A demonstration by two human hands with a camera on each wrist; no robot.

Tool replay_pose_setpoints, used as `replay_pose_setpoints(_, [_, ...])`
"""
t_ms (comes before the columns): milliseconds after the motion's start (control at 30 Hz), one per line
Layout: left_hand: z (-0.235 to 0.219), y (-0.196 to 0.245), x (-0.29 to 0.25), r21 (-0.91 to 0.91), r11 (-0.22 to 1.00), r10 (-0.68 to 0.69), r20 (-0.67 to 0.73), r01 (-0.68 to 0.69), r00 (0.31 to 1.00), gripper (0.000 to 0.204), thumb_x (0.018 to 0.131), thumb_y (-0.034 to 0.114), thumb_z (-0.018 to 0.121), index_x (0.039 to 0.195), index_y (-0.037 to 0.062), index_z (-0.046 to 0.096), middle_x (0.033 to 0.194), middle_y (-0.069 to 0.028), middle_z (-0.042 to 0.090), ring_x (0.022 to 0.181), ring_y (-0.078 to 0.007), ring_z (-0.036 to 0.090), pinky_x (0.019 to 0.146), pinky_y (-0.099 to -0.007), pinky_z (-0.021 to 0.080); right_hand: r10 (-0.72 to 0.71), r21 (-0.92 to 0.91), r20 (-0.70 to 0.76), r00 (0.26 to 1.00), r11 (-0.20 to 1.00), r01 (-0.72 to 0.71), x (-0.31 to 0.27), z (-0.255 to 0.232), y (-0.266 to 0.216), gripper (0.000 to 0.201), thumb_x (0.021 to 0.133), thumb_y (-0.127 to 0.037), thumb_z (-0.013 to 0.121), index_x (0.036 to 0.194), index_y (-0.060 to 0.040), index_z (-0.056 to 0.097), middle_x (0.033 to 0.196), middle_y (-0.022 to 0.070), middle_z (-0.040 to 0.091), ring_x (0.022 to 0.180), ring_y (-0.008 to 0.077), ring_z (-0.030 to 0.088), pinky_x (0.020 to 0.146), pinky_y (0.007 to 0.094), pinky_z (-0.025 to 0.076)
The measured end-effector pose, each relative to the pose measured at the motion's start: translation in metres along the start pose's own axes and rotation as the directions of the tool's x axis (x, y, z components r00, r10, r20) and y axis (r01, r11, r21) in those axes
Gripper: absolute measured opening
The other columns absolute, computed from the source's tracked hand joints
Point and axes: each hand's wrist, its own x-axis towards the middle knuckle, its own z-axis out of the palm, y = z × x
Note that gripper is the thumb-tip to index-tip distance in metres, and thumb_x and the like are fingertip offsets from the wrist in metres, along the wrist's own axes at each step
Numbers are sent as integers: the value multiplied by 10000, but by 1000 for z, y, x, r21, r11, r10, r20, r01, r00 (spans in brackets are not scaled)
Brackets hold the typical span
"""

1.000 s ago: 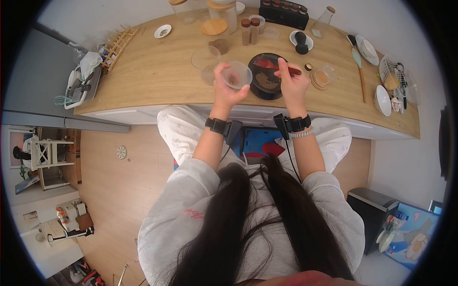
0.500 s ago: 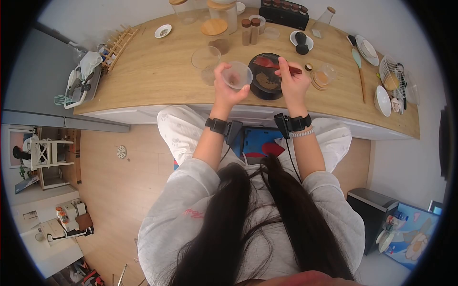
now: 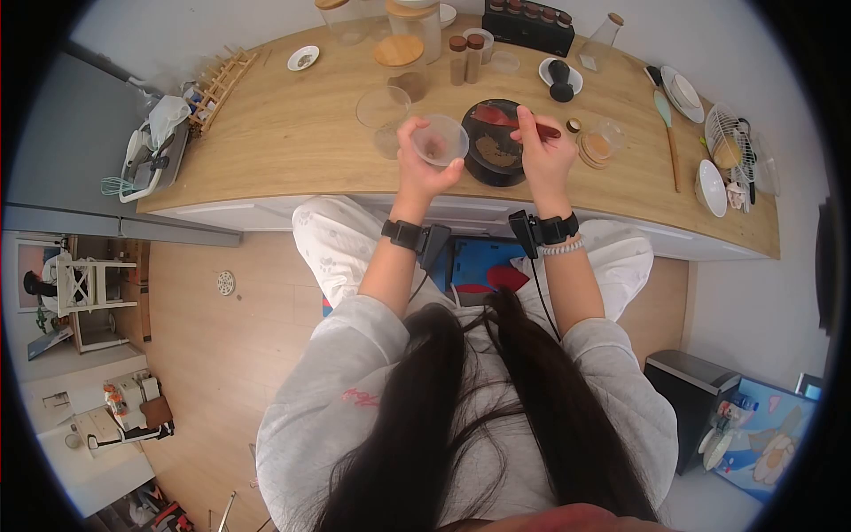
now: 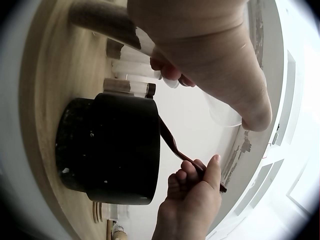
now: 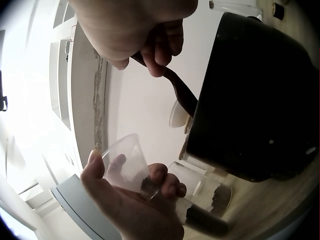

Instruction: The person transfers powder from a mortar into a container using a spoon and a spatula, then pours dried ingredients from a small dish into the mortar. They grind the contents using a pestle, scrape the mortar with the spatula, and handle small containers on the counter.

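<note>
A: What has moved since the earlier frame?
B: Hardly anything visible. Both hands keep their places, and so do the two things they hold.

A: What is the left hand [image 3: 420,179] doing?
B: It grasps a translucent, colourless round cup [image 3: 450,133], fingers and thumb curled about its wall. The cup is held to the left of a black, thick-walled round pot [image 3: 495,179], raised higher than the pot's rim.

A: And the right hand [image 3: 547,161]?
B: Gripping too, its fingers curled round the handle of a glossy reddish-brown spatula [image 3: 493,116]. The spatula's head reaches into the pot's mouth, towards the far side; I cannot tell whether it touches the brown powder [image 3: 496,152] inside.

A: Where does the pot stand?
B: Near the front edge of a pale wood-grain tabletop [image 3: 266,133], between the hands.

A: What lies around it?
B: Just far of the cup, to the left, a clear glass round jar [image 3: 372,106]. Far of the pot, two slim brown-capped bottles [image 3: 456,60] side by side. Far right, a white dish [image 3: 576,78] with a black, round-headed tool [image 3: 559,82] in it. Well to the right lies a pale green spatula with a wooden handle [image 3: 672,146].
</note>
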Motion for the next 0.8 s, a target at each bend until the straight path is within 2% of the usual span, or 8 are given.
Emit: replay_pose_setpoints(800, [-1,-3,-1,-17,1000,2,9,-1,1000,735,658,350,737,1179,73,299,783,-75,516,722,-167,524,677,-279,436,-4,22,-5,1000,1000,4,0,0,-1,193,835,-173,680,788,10,636,618,38,625,560,61,571,530,182,432])
